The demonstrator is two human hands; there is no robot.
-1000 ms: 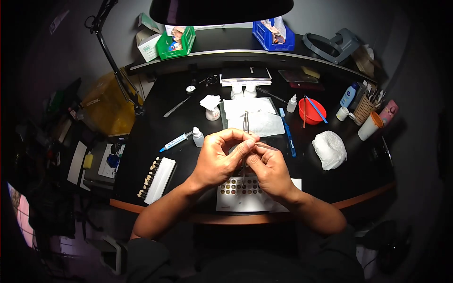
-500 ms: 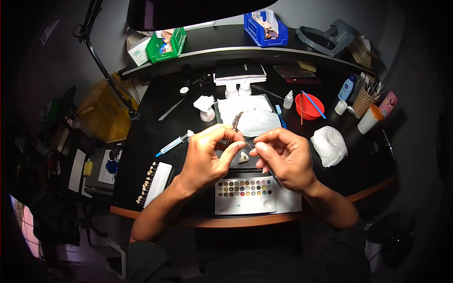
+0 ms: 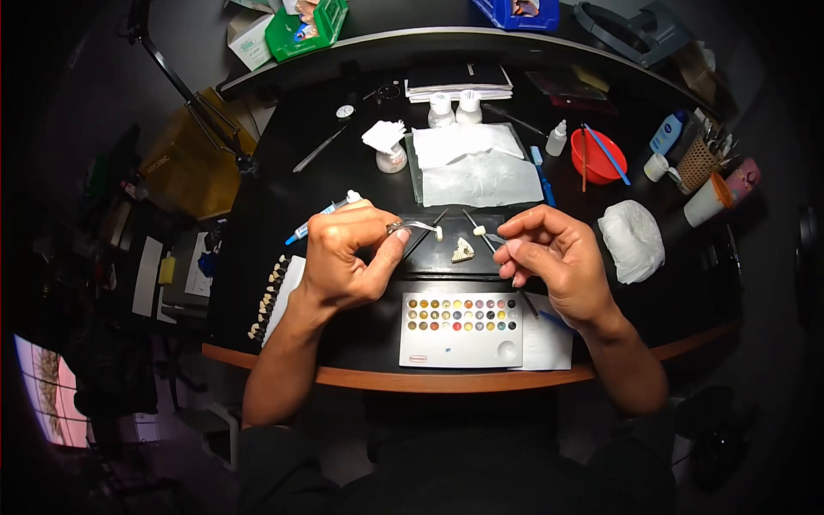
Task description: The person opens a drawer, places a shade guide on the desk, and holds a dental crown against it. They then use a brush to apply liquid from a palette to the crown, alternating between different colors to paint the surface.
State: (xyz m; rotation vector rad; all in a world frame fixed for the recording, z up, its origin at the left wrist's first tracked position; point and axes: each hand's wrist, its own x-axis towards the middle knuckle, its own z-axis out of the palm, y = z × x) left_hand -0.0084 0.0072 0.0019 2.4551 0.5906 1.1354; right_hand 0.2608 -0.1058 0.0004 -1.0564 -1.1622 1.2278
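Observation:
My left hand (image 3: 352,253) pinches a curved metal holder (image 3: 419,225) with a small cream tooth-like piece (image 3: 439,233) at its tip. Opposite it, my right hand (image 3: 549,262) grips a thin metal tool (image 3: 495,238), and a second small cream piece (image 3: 479,231) shows at that tool's tip. The two pieces are apart, side by side. Below and between them a pale toothed piece (image 3: 463,251) lies on the dark tray (image 3: 446,268). Thin dark sticks slant near both hands. Nearer to me is a white palette (image 3: 459,348) with rows of coloured wells.
White tissue (image 3: 481,178) lies behind the hands, with a jar (image 3: 391,159) to its left. A red bowl (image 3: 599,154) with brushes, a crumpled white bag (image 3: 631,240) and cups stand right. A blue-tipped syringe (image 3: 322,221) and shade tabs (image 3: 270,296) are left.
My hands have moved apart, bringing the two small pieces and the metal tools into plain sight. The view has shifted, so the table items appear higher and further right.

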